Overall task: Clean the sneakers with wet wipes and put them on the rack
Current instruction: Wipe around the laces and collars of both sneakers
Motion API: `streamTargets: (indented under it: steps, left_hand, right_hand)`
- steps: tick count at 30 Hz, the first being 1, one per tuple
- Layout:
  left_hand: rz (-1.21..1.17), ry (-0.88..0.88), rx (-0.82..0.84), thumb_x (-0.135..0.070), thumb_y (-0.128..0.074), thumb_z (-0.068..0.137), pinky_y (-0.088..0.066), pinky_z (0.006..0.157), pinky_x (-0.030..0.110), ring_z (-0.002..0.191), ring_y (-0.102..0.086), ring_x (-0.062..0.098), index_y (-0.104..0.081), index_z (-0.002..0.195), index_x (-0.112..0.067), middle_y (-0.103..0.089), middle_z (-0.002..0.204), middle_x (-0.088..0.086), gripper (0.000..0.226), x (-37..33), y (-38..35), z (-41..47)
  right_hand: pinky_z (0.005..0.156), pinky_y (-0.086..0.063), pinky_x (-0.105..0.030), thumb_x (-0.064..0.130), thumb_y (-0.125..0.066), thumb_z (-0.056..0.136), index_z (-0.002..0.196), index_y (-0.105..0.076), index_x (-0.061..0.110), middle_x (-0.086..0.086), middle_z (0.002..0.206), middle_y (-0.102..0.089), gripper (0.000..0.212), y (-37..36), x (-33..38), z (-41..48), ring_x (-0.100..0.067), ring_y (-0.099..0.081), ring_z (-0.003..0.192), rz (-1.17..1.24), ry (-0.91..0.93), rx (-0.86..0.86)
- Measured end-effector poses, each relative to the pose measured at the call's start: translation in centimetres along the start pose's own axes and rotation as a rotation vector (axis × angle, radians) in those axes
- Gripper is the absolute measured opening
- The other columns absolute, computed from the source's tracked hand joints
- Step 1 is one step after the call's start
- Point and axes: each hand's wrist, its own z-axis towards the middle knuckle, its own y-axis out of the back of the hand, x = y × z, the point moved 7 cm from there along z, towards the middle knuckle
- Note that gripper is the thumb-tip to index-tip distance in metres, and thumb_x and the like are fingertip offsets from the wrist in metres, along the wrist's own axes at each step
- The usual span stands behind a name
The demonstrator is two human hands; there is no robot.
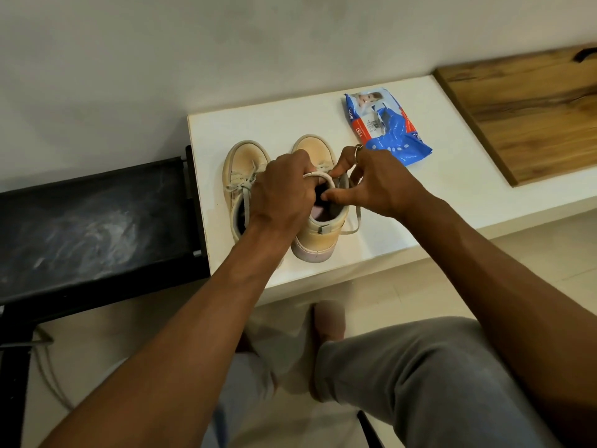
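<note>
A low white slab ledge (452, 195) is taken as the reference. Two pale beige lace-up sneakers with whitish rubber soles are stood side by side on the ledge's left part, toes pointed toward its far edge at the wall and heels toward its near edge.

The left sneaker (244, 160) is set closest to the ledge's left end and is touched by neither hand, though its heel is partly covered by the left wrist. The right sneaker (318, 236) is held by both hands directly above the ledge. The left hand (284, 192) is curled over the rim of its opening, with the fingers hooked inside. The right hand (384, 182) is closed on the rim's other side, which is pinched between thumb and forefinger; a ring (358, 149) is worn on one finger. A loose grey lace (353, 221) is draped from this sneaker onto the ledge surface.

A crumpled blue, red and white plastic wet-wipe pack (384, 127) is laid on the ledge toward its far edge, well apart from the left hand and just past the right hand's knuckles.

A black metal-framed rack (90, 221) is placed against the ledge's left end. A brown wooden board (529, 108) is laid over the ledge's right end.
</note>
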Motion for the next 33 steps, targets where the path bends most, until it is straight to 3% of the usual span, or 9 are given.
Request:
streamTargets:
  steps: [6, 9, 15, 19, 21, 25, 33]
  left_hand:
    - [-0.134, 0.094, -0.037, -0.032, -0.069, 0.088, -0.041, 0.064, 0.028, 0.081, -0.065, 0.019, -0.071, 0.093, -0.016, -0.073, 0.089, -0.002, 0.017, 1.1, 0.2, 0.2]
    - [-0.175, 0.111, -0.019, -0.035, -0.071, 0.086, -0.048, 0.066, 0.029, 0.081, -0.066, 0.016, -0.073, 0.092, -0.017, -0.073, 0.088, -0.004, 0.018, 1.6, -0.1, 0.3]
    - [-0.124, 0.051, 0.029, -0.040, -0.071, 0.087, -0.044, 0.065, 0.025, 0.081, -0.065, 0.014, -0.072, 0.096, -0.017, -0.073, 0.091, -0.003, 0.025, 1.4, -0.3, 0.6]
    - [-0.099, 0.016, 0.035, -0.039, -0.065, 0.091, -0.056, 0.073, 0.041, 0.085, -0.067, 0.024, -0.072, 0.099, -0.016, -0.074, 0.092, 0.001, 0.026, 1.3, -0.4, 0.7]
    - [-0.063, -0.003, 0.038, -0.037, -0.060, 0.094, -0.054, 0.072, 0.040, 0.085, -0.067, 0.028, -0.071, 0.101, -0.014, -0.074, 0.092, 0.005, 0.027, 1.0, -0.4, 0.6]
    - [0.024, -0.004, 0.040, -0.030, -0.047, 0.100, -0.033, 0.064, 0.032, 0.085, -0.062, 0.032, -0.062, 0.103, -0.009, -0.070, 0.094, 0.011, 0.026, 0.3, -0.3, 0.1]
    - [0.033, 0.046, 0.021, -0.034, -0.044, 0.103, -0.030, 0.064, 0.034, 0.087, -0.063, 0.036, -0.054, 0.107, -0.007, -0.069, 0.097, 0.014, 0.028, -0.3, -0.2, -0.2]
  right_hand:
    - [0.067, -0.048, -0.032, 0.060, -0.078, 0.070, 0.093, -0.064, 0.031, 0.023, 0.072, -0.052, 0.040, 0.3, 0.3, -0.8, -0.008, -0.059, 0.075, -0.067, 0.000, -0.027]
    - [0.069, -0.048, -0.033, 0.058, -0.076, 0.073, 0.095, -0.062, 0.029, 0.019, 0.079, -0.052, 0.039, 0.0, 1.0, -0.8, -0.010, -0.056, 0.080, -0.163, 0.010, -0.030]
    - [0.074, -0.053, -0.037, 0.033, -0.072, 0.085, 0.095, -0.068, 0.014, -0.001, 0.106, -0.063, 0.022, -0.4, 2.8, -0.2, -0.018, -0.056, 0.096, -0.230, 0.220, -0.071]
    - [0.063, -0.053, -0.034, 0.029, -0.070, 0.091, 0.094, -0.071, 0.009, -0.005, 0.088, -0.065, 0.021, -0.2, 2.3, -0.1, -0.020, -0.060, 0.075, -0.210, 0.270, -0.120]
    - [0.060, -0.051, -0.035, 0.033, -0.067, 0.092, 0.090, -0.069, 0.008, -0.006, 0.082, -0.064, 0.026, -0.2, 2.4, -0.1, -0.022, -0.059, 0.070, -0.180, 0.277, -0.169]
    - [0.065, -0.054, -0.039, 0.034, -0.066, 0.093, 0.091, -0.071, 0.009, -0.006, 0.083, -0.070, 0.025, -0.2, 2.2, -0.1, -0.021, -0.063, 0.075, -0.073, 0.232, -0.247]
    - [0.068, -0.056, -0.037, 0.031, -0.065, 0.094, 0.095, -0.068, 0.009, -0.004, 0.083, -0.072, 0.022, -0.1, 1.6, -0.3, -0.015, -0.064, 0.074, 0.028, 0.135, -0.386]
